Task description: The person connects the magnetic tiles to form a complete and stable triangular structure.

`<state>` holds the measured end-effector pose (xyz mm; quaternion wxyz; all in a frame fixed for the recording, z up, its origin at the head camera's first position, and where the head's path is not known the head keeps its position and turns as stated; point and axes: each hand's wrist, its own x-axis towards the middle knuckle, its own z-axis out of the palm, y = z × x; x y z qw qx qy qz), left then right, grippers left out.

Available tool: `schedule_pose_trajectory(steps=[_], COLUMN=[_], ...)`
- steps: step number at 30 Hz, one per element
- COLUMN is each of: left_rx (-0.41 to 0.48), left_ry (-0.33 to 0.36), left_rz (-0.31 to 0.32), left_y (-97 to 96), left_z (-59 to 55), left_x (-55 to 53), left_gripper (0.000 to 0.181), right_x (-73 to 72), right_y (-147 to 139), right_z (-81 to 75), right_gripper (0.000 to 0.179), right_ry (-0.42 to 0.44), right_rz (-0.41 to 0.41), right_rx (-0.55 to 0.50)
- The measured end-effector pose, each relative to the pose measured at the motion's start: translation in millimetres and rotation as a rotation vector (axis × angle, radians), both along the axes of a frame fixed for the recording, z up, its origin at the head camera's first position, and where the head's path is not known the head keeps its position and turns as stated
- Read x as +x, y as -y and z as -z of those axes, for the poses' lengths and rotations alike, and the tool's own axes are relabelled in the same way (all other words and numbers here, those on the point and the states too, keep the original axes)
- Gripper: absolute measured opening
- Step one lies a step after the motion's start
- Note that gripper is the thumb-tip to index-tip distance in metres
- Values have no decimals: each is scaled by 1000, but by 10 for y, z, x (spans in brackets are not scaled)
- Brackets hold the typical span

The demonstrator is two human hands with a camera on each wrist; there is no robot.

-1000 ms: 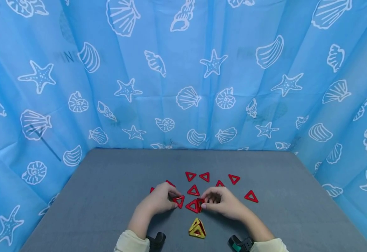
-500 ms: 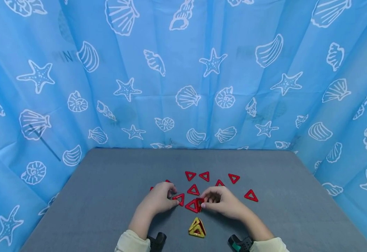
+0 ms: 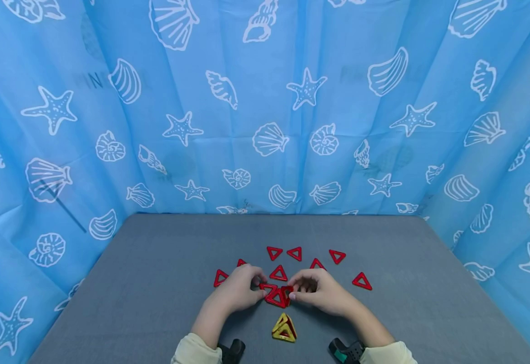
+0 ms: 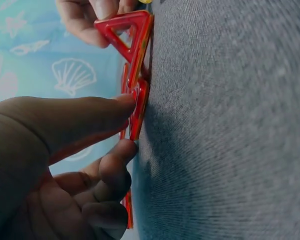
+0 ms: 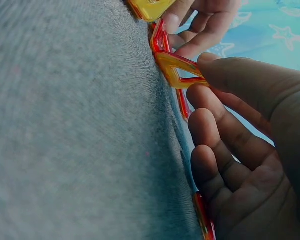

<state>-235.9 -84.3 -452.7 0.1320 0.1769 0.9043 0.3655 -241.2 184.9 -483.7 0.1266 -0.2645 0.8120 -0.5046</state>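
My left hand (image 3: 242, 290) pinches a red triangular magnetic tile (image 3: 268, 285) low at the table, thumb on its near side. That tile meets a second red tile (image 3: 275, 303) lying flat in the middle. From the right, thumb and index finger of my right hand (image 3: 323, 292) grip another triangular tile (image 5: 166, 67), tilted up against the flat one's edge; its other fingers are loosely bent. Where the three tiles meet is partly hidden by fingertips. Nearer to me stands a small yellow pyramid (image 3: 283, 339) of triangular tiles, with red showing inside.
Several loose red triangles lie beyond the hands, among them one at centre (image 3: 279, 278), one at the far right (image 3: 362, 286) and one left (image 3: 220, 284) beside my left hand. A grey cloth (image 3: 164, 253) covers the table. A blue shell-patterned curtain (image 3: 265, 167) hangs behind and at both sides.
My left hand has moved right, bringing its red tile from apart to against the middle tile. A red triangle at left is now more exposed. The right hand has stayed nearly still.
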Motion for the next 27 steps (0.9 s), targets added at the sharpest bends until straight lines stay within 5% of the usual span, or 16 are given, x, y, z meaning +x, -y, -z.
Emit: schedule_pose_trajectory(steps=[12, 27], left_rx=[-39, -47], left_ry=[16, -15], left_rz=[-106, -96], left_y=[-51, -111], left_z=[34, 145], left_x=[4, -20], left_gripper=[28, 31], right_x=[-6, -20], right_y=[4, 14], right_z=[10, 11], right_gripper=[20, 21], right_ry=[8, 1], right_rz=[9, 9], right_rx=[0, 2])
